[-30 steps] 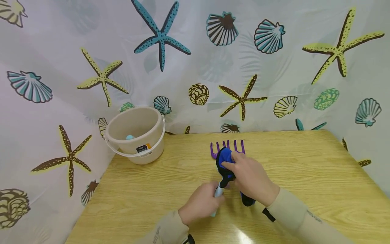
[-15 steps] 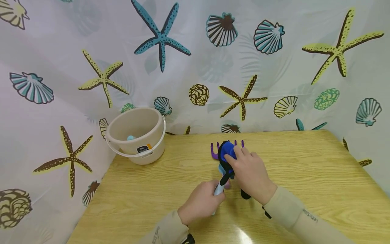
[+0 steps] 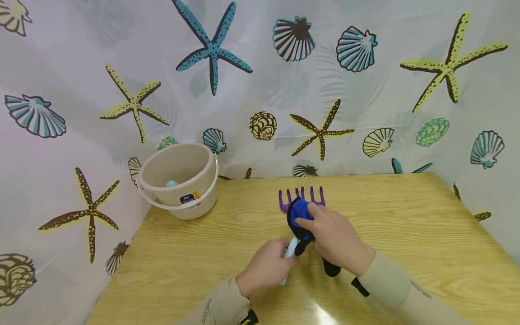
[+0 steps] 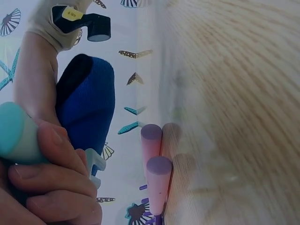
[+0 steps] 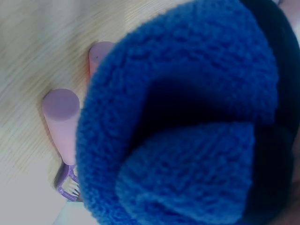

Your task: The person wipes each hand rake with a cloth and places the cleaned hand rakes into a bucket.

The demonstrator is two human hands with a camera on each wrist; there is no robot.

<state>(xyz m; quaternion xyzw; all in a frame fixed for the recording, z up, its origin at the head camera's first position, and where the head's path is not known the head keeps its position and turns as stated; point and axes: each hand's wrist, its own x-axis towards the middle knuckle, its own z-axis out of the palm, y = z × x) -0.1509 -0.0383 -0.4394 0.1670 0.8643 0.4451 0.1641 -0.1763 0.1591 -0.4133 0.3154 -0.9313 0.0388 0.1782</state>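
My left hand [image 3: 266, 266] grips the light-blue handle [image 3: 290, 250] of a tool. The rounded end of that handle shows large in the left wrist view, and the cloth hides the tool's head. With fingers and thumb, my right hand [image 3: 335, 234] holds a blue fleece cloth [image 3: 298, 214] with black edging around the upper part of the tool, just above my left hand. Up close, the cloth [image 5: 187, 56] is fuzzy and folded over. Behind it, hand rakes with purple tines [image 3: 286, 203] lie on the table, their pink handles [image 4: 159, 180] pointing towards me.
A beige bucket [image 3: 199, 198] with a wire handle stands at the back left; a light-blue object [image 3: 171, 183] is inside. A curtain [image 3: 243, 90] printed with shells and starfish surrounds the wooden table [image 3: 406, 225] at the back and sides.
The right hand and cloth moved up along the tool half a second ago and have come back down close to the left hand. The left hand keeps its grip on the handle.
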